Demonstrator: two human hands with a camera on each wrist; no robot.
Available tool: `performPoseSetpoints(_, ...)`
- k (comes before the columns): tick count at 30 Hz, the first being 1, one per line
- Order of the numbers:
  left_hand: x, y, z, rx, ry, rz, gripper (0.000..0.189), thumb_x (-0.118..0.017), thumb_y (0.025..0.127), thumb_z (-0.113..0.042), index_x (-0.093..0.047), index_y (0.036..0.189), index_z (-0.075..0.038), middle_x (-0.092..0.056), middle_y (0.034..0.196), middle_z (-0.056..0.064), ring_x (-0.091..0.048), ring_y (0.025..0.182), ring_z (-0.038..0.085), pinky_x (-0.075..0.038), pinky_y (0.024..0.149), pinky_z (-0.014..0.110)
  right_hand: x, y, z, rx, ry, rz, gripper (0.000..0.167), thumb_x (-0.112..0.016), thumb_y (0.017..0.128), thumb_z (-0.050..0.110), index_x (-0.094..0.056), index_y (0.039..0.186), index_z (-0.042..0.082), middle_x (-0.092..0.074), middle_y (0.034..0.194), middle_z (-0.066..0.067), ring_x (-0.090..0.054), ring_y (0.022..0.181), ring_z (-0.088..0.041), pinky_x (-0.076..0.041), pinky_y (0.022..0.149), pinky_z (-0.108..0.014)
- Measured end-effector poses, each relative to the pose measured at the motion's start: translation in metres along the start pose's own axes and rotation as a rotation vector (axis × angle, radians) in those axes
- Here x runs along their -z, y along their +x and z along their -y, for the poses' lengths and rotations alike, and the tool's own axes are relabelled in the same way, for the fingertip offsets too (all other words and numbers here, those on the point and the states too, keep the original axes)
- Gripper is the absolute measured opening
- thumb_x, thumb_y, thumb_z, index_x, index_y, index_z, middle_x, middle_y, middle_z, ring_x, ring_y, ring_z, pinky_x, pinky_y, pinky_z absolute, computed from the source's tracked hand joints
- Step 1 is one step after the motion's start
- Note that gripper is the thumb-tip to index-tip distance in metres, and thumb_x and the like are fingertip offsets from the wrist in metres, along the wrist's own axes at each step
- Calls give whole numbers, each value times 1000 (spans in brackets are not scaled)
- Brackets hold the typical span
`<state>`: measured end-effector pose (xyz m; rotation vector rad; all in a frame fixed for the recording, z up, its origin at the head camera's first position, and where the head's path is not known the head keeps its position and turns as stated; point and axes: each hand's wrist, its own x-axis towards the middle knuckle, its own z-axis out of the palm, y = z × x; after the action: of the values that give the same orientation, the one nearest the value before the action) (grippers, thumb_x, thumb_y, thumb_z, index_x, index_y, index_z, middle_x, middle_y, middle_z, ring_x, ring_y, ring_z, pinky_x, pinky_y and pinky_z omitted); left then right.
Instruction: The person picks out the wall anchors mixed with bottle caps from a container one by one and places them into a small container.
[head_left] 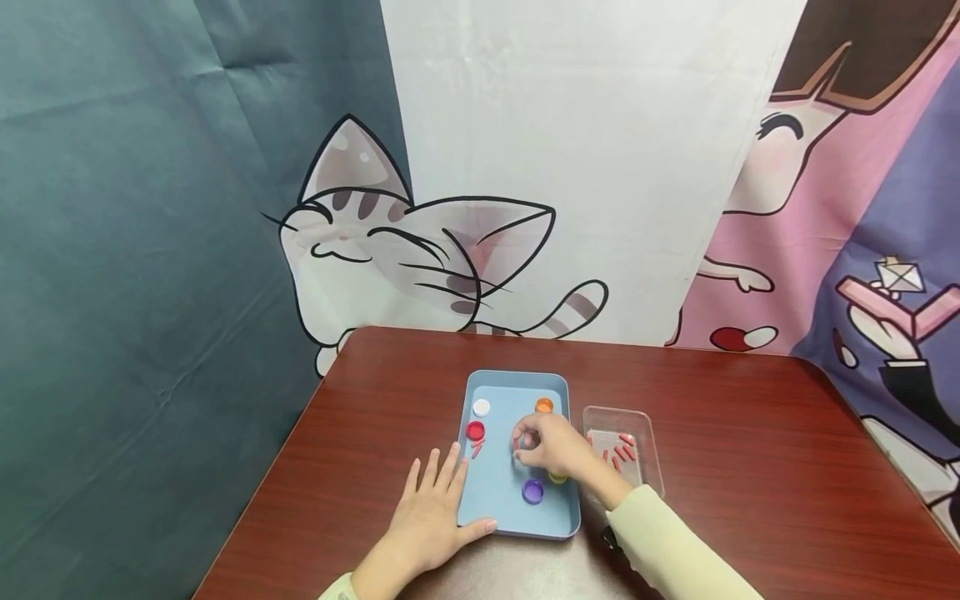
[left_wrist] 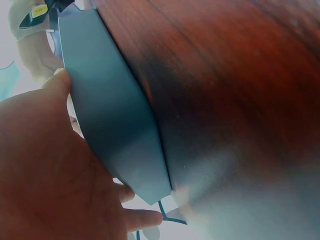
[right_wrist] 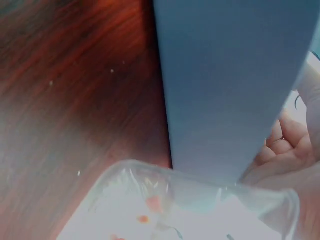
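A light blue tray (head_left: 506, 529) lies on the table, holding small round lids or cups. My left hand (head_left: 429, 512) rests along the tray's left near corner with its fingers straight and spread; the left wrist view shows it against the tray's outer wall (left_wrist: 112, 110). Over the tray, my right hand (head_left: 553, 446) pinches a small red stick (head_left: 516, 445) between thumb and fingers. Beside a red round lid (head_left: 476, 430), several red sticks (head_left: 477, 451) lie on the tray floor. A purple one (head_left: 532, 492) sits nearer me. The right hand partly covers a yellow one (head_left: 558, 478).
A clear plastic box (head_left: 651, 454) with several red sticks (head_left: 627, 452) stands right of the tray, under the right forearm. White (head_left: 481, 407) and orange (head_left: 543, 405) lids sit in the tray's far part. A printed cloth (head_left: 600, 167) hangs behind the brown table (head_left: 750, 467).
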<state>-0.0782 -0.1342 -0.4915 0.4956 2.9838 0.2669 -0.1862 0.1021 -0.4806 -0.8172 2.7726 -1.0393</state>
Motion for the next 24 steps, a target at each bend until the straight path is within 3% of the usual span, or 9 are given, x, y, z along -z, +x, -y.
performPoseSetpoints(15,-3,0,0,4,-4,-9,101,-42,89,-81,-35,158,-7,-18,169,11,-19,153,42,-13,121,63,25,-15,-7,39,129,-167,17,-84,78,8,-74,91,15,-57,74,5,-49,65,-3,-44,60,-21)
performPoseSetpoints(24,-2,-1,1,-4,-6,-20,101,-44,89,-81,-37,157,-6,-20,168,12,-21,152,43,-14,120,63,41,-27,-11,-48,204,-206,19,-84,80,9,-74,96,14,-60,76,7,-55,67,-7,-48,61,-21)
